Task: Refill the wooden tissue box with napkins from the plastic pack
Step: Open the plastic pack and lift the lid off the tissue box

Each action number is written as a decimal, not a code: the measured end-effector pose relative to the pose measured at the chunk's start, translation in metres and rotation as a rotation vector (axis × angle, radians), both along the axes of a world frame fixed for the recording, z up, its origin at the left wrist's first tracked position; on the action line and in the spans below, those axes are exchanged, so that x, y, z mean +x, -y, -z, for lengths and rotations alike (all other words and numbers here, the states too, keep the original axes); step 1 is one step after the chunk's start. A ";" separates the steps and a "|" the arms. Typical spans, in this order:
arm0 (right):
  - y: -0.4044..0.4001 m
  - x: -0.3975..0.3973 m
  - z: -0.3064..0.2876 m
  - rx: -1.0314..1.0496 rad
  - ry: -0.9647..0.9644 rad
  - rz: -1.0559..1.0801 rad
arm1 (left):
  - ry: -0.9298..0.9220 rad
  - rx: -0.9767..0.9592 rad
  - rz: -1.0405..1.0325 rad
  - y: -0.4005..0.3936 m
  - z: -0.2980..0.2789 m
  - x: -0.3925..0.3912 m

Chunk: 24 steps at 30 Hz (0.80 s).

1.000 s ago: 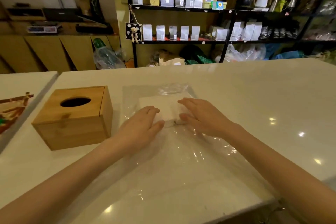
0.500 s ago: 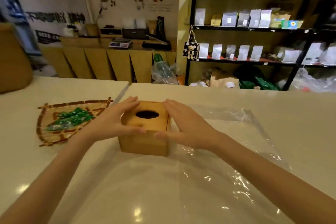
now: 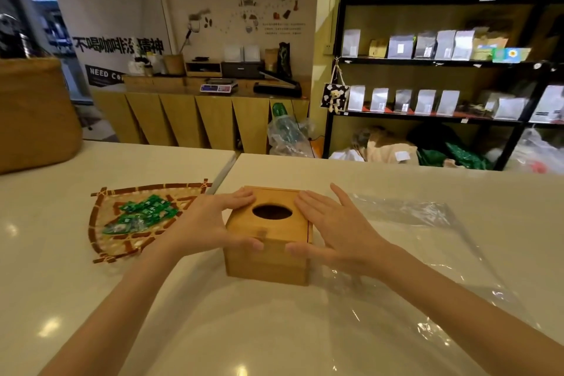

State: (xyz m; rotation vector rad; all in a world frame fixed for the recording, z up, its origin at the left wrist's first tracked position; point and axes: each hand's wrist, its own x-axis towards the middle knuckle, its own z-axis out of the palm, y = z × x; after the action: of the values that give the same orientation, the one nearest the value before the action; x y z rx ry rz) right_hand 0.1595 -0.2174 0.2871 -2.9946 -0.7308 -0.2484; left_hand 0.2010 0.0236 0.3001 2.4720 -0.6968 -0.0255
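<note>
Both hands clamp the wooden tissue box on the bench, left hand & right hand fingers spread, gripping its sides; plastic pack just right of box; prob. next: open lid.

A coffee shop's sales floor.
Black shelving holds rows of sealed pouches; a poster reads "NEED CO…", and a weighing scale sits on the wooden back counter behind the white table.

head view — worn on head | faces forward-down | close over counter
</note>
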 end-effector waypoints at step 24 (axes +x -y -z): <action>-0.012 0.050 -0.018 1.166 -0.248 0.213 | 0.058 -0.632 -0.441 0.041 0.002 0.038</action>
State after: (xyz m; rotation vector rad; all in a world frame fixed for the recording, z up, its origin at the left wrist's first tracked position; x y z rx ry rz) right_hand 0.2094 -0.2050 0.3054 -1.9137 -0.1187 -0.1995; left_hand 0.2394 -0.0177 0.2983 1.9588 -0.1266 0.3756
